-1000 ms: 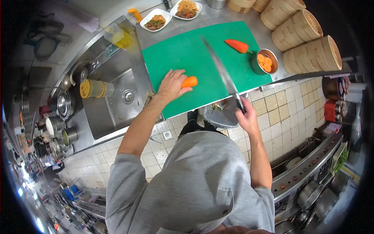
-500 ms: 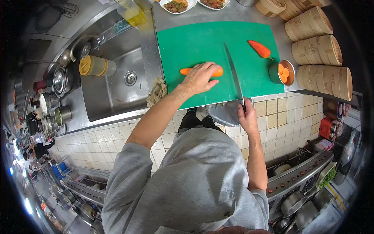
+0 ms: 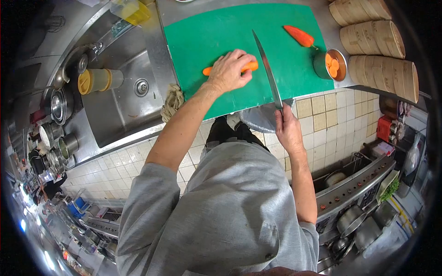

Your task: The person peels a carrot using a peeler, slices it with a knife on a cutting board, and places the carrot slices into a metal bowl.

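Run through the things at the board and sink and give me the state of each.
Left hand: closed over the carrot
Right hand: closed around the knife's handle
Carrot: lying on the board, partly hidden
Knife: blade over the board, apart from the carrot
Board: lying flat
Pepper: whole
Pot: uncovered, slices inside
Carrot slices: cut into rounds
Cloth: crumpled
Sink: no standing water visible
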Demonstrator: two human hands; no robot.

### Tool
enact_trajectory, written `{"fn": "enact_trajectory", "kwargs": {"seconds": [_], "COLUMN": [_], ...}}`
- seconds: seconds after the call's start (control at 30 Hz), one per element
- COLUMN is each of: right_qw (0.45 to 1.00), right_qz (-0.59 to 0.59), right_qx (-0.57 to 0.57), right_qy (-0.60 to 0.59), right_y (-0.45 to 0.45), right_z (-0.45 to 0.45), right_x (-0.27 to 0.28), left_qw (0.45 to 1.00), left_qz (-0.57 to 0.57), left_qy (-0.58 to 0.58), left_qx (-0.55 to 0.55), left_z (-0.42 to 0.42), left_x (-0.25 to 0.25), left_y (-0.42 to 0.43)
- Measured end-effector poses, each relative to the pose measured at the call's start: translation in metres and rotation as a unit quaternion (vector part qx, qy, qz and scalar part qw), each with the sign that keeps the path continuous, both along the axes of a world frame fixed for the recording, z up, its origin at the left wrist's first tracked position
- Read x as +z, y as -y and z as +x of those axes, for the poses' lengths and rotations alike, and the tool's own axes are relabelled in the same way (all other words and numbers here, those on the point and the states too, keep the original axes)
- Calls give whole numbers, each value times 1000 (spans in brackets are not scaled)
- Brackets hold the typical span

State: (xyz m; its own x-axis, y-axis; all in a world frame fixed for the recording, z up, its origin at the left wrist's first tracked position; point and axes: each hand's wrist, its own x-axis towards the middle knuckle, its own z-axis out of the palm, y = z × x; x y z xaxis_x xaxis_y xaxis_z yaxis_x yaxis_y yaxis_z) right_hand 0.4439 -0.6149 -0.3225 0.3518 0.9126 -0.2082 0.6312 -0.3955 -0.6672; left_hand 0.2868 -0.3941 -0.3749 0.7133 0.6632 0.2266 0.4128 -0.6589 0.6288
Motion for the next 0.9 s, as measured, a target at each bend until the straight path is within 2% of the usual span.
{"fn": "enact_trajectory", "kwargs": {"seconds": [0.3, 0.9], "right_qw": [999, 991], "right_qz": [-15, -86], "right_qx": [14, 84], "right_qy": [37, 65], "right_y": [4, -27], "right_z": [-18, -20], "right_x": [14, -6], "left_qw": [999, 1000], "left_qz": [-31, -13], "left_qy": [-37, 8], "left_qx": [-13, -18], "left_z": [-1, 1], "left_x": [3, -3], "left_y": [-3, 0]}}
